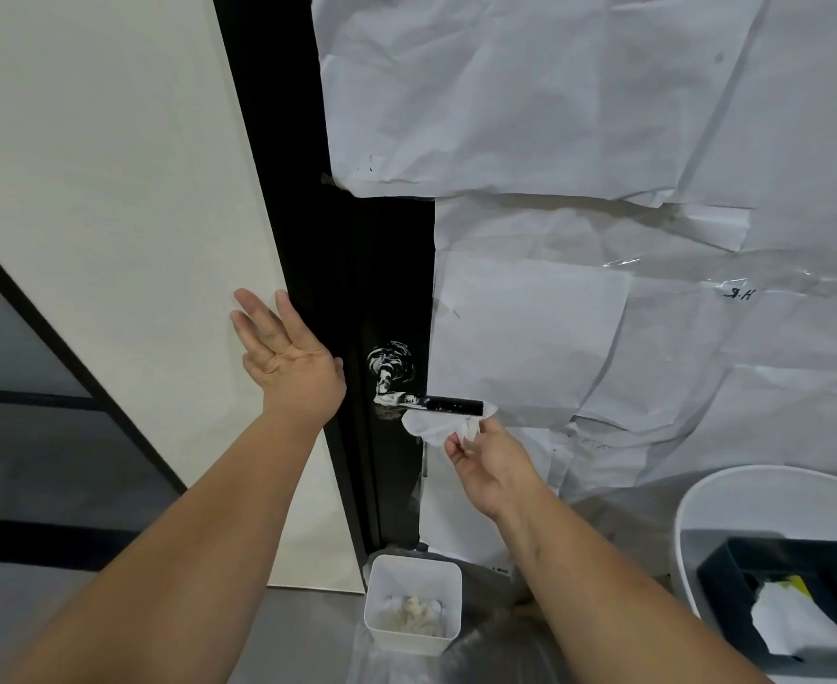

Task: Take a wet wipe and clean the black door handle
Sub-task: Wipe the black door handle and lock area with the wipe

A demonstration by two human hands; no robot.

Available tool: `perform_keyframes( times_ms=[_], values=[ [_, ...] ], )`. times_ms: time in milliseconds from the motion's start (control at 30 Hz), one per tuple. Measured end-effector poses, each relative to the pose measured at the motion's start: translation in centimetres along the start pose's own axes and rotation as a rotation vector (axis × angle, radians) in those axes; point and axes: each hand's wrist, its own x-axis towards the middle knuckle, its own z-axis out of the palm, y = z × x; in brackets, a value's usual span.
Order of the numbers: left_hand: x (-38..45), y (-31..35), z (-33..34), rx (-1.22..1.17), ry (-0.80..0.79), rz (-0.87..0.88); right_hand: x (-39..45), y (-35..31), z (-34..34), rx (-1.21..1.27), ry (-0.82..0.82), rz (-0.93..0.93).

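Head view showed the door (392, 269), black where white paper (604, 116) left it bare, with the left hand (290, 367) spread flat and empty against its edge. The right hand (485, 461) pinched a wipe (431, 427) between thumb and fingertips, just under the handle (451, 404), probably touching it. White smear covered the handle's inner end and rosette. Held so lightly, the wipe could slip free, or merely spread the smear outward instead of lifting it.

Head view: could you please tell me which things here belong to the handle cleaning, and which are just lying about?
Job in hand:
door handle
wet wipe
right hand
wipe pack

Lying about:
small bin
papers on the door
white tub
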Motion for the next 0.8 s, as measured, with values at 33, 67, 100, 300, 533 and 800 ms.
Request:
perform_keyframes(
  times_ms=[33,67,100,300,533,800],
  values=[
    [0.0,0.0,0.0,0.000,0.001,-0.001,0.0,0.1,0.4,0.025,-0.003,0.009],
    [0.0,-0.1,0.0,0.001,0.004,-0.001,0.1,0.2,0.6,0.044,-0.006,0.014],
    [0.0,-0.1,0.1,-0.001,0.008,0.000,0.1,0.3,0.8,0.061,-0.012,0.015],
    [0.0,-0.3,0.2,-0.011,0.032,0.020,-0.2,0.6,0.2,-0.184,-0.083,0.005],
    [0.0,-0.3,0.2,-0.003,0.014,0.017,0.2,0.0,-0.4,-0.031,0.020,-0.019],
    [0.1,-0.4,0.4,-0.003,0.018,0.025,-0.2,0.6,-0.2,-0.120,-0.049,0.023]
  ],
)
